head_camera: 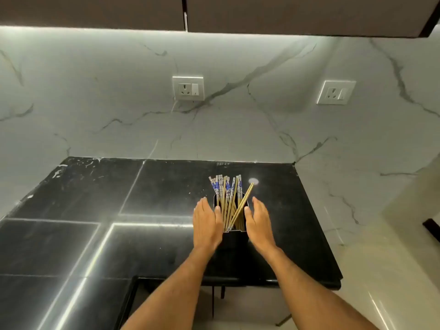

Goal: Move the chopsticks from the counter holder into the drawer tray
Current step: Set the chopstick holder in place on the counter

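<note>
both hands flat w/ fingers straight, not gripping. left hand (pixel 206 222) pressed to left side of holder (pixel 234 238), right hand (pixel 259 221) just beside its right side, maybe touching, can't tell. chopsticks (pixel 229 201) standing inside holder, tops w/ blue & white pattern fanned out above rim, one plain stick leaning right. holder on black counter (pixel 95 234), near its right edge. marble wall behind holder w/ 2 sockets, one (pixel 188 88) up left, one (pixel 336 92) up right.

My kitchen corner, dark stone under white marble.
In front of me a glossy black countertop (pixel 100 236) meets the veined marble backsplash (pixel 250 129); two wall sockets (pixel 188 88) (pixel 336 92) sit below dark upper cabinets (pixel 285 13).
</note>
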